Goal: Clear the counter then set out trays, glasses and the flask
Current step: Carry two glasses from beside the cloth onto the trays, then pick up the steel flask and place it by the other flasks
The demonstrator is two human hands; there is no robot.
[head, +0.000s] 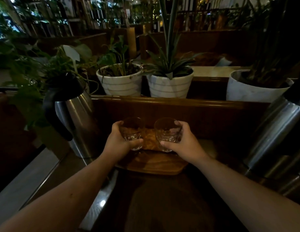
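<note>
The left hand (120, 141) is wrapping around the left glass (132, 133) and the right hand (182, 142) is wrapping around the right glass (167, 133), both held side by side over the far end of the wooden tray (152, 164) on the counter (162, 206); whether their bases are touching the tray I cannot tell. Judging from this, the glasses are sitting so near each other that they could be knocking together when set down, and in this dim light a base could be landing on the tray's edge and tipping. The left flask (73, 118) is standing just beside the left wrist, so a widening elbow could be nudging it; the right flask (278, 131) is standing clear of the right forearm, farther out. Counting left to right: two flasks, two glasses, one tray, two hands, and three white pots (120, 81) lining the ledge behind.
</note>
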